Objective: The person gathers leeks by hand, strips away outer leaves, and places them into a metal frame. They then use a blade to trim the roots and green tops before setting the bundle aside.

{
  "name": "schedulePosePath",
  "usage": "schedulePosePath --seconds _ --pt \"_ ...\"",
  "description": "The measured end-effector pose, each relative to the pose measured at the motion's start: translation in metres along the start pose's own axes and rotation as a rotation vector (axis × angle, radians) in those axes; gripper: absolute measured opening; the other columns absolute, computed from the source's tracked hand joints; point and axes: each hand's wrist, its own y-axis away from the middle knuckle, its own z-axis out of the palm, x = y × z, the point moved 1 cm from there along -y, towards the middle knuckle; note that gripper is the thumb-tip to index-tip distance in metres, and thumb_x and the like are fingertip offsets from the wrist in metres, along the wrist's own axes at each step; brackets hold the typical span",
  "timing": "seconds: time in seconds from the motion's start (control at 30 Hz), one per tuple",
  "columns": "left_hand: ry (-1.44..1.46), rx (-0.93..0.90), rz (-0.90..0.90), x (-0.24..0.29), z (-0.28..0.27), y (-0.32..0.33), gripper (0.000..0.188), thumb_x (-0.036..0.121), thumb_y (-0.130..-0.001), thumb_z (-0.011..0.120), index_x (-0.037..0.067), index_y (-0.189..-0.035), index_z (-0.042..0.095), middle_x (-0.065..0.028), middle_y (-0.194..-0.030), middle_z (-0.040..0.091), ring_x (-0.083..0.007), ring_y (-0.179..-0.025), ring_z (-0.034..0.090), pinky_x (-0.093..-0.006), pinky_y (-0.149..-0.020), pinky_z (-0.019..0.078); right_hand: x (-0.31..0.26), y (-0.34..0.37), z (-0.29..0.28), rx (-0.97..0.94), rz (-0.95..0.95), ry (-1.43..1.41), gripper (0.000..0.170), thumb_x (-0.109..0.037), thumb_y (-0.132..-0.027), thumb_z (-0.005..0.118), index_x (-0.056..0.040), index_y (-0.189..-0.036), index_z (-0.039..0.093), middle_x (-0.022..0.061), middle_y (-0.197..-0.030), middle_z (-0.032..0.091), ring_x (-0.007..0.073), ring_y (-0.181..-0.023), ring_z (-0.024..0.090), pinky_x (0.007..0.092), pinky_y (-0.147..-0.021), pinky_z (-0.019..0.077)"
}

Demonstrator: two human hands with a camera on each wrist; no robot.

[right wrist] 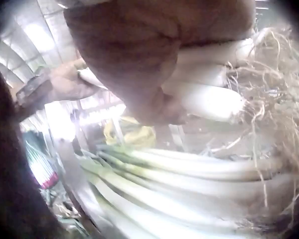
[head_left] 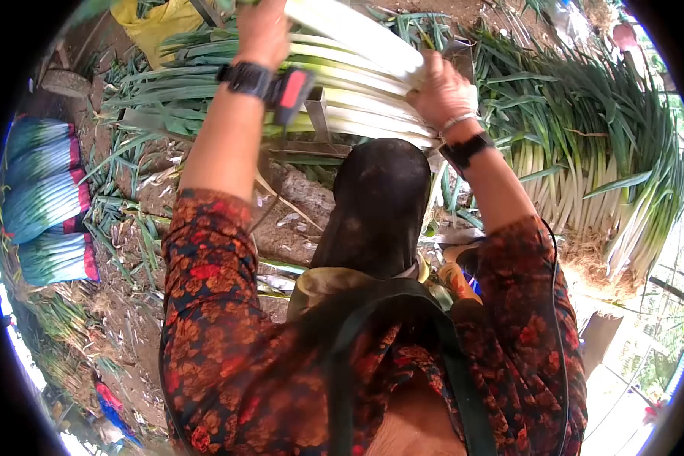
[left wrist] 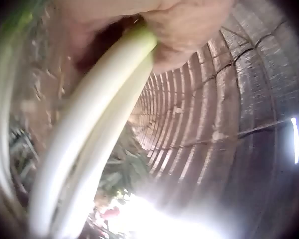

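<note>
Several large green onions [head_left: 357,34] with thick white stalks stretch between both hands. My left hand [head_left: 264,34] grips them toward the leafy end, and in the left wrist view the white stalks [left wrist: 84,124] run out from under the curled fingers. Near the root end, my right hand [head_left: 446,91] holds the white ends [right wrist: 212,102], with stringy roots [right wrist: 269,74] hanging beyond it in the right wrist view. Beneath them lies a row of more green onions [head_left: 357,106], leaves to the left and white stalks to the right.
An upright metal post [head_left: 318,114] stands at the row's near side. On the right is a big heap of green onions [head_left: 570,144] with roots. Netted bundles [head_left: 49,190] with red ends lie at the left. A yellow sack [head_left: 156,30] sits at the upper left.
</note>
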Motion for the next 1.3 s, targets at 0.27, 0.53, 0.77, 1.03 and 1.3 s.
schedulePosePath --seconds 0.27,0.53,0.77,1.03,1.3 --pt "-0.504 -0.051 0.336 -0.112 0.038 0.003 0.025 0.031 -0.09 0.061 0.011 -0.103 0.065 -0.0089 -0.104 0.066 -0.024 -0.098 0.063 -0.0417 -0.083 0.0502 0.039 -0.035 0.135 -0.195 0.198 0.367 0.053 -0.019 -0.091 0.044 -0.005 -0.142 0.033 0.0163 -0.142 0.038 0.0359 -0.124 0.044 0.0522 -0.096 0.0404" --pt "-0.639 -0.374 0.395 -0.143 0.102 0.021 0.024 0.038 -0.094 0.052 0.02 -0.107 0.06 -0.0075 -0.105 0.056 -0.0282 -0.11 0.051 -0.0462 -0.1 0.0315 0.041 -0.03 0.11 -0.317 0.111 0.33 0.046 -0.015 -0.091 0.045 -0.0038 -0.135 0.042 0.0169 -0.137 0.047 0.0354 -0.122 0.05 0.0487 -0.096 0.0456" --pt "-0.633 -0.299 0.396 -0.151 0.113 0.017 0.028 0.041 -0.092 0.053 0.021 -0.109 0.063 -0.0046 -0.107 0.056 -0.026 -0.11 0.048 -0.0449 -0.102 0.0291 0.103 -0.081 0.002 0.063 -0.03 0.254 0.055 -0.037 -0.088 0.06 -0.0025 -0.131 0.05 0.0189 -0.115 0.063 0.0336 -0.111 0.058 0.0416 -0.09 0.0502" --pt "-0.611 -0.231 0.379 -0.152 0.113 0.019 0.025 0.042 -0.089 0.058 0.023 -0.105 0.066 -0.0037 -0.108 0.06 -0.0266 -0.11 0.051 -0.0432 -0.102 0.0316 0.166 -0.097 0.025 -0.618 -0.064 0.344 0.043 -0.033 -0.086 0.065 -0.0088 -0.121 0.057 0.0174 -0.094 0.068 0.0346 -0.076 0.066 0.0439 -0.074 0.0553" --pt "-0.67 -0.108 0.446 -0.168 0.125 0.016 0.021 0.036 -0.094 0.053 0.02 -0.104 0.064 -0.0045 -0.102 0.06 -0.0281 -0.105 0.053 -0.045 -0.094 0.0385 0.196 -0.092 -0.135 0.002 -0.166 0.468 0.021 -0.02 -0.078 0.065 -0.0131 -0.098 0.065 0.0113 -0.089 0.068 0.0306 -0.075 0.066 0.0406 -0.067 0.0545"
